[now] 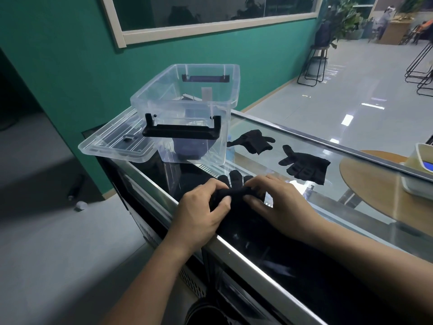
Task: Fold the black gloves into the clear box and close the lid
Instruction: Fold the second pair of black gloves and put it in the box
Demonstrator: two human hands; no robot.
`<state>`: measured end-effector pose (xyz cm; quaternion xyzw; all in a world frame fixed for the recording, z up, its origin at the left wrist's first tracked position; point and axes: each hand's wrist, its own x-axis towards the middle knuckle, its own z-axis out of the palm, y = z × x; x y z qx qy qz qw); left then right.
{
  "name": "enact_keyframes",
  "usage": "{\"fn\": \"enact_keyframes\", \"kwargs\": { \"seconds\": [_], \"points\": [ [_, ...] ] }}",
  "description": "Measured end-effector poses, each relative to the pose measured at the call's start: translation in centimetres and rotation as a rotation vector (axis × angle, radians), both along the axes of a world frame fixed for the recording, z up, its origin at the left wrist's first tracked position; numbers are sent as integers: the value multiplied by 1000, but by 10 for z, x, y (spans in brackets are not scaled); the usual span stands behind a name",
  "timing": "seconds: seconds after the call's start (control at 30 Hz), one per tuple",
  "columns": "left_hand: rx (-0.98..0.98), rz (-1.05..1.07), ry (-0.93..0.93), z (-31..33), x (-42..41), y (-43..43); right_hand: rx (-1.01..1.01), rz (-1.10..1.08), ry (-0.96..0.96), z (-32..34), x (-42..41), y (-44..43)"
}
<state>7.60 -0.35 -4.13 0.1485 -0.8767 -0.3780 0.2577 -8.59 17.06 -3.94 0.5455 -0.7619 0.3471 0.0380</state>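
Clear box, topless; lid flat just beside.

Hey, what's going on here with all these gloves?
A person is folding a black glove on the glass counter, pinching it with the left hand and the right hand. A second glove and a third glove lie flat farther back, not yet folded. The clear box stands open at the back left, and the lid lies beside it on the left.
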Motion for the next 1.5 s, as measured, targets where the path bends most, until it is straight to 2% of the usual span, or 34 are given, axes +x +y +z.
{"fn": "enact_keyframes", "kwargs": {
  "seconds": [0.17, 0.47, 0.7, 0.87, 1.07, 1.37, 1.5],
  "points": [
    [28, 29, 15, 0, 0, -1, -25, -38, -64, 3, -2, 0],
    [-153, 122, 84, -5, -6, 1, -23, -87, -66, 0, -7, -3],
    [-219, 67, 79, -5, -6, 2, 7, 19, 134, -3, -7, -2],
    [-218, 30, -21, -2, -3, 3, 56, 34, 129, 0, -3, 0],
    [-225, 54, -39, -2, -4, 3, 85, 16, 131, 2, -1, -1],
    [-31, 63, -18, 1, 1, 1, -22, -47, -85, 6, 0, 3],
    [-25, 121, 12, -2, -2, 0, -58, -140, -111, 4, -3, 0]
  ]
}}
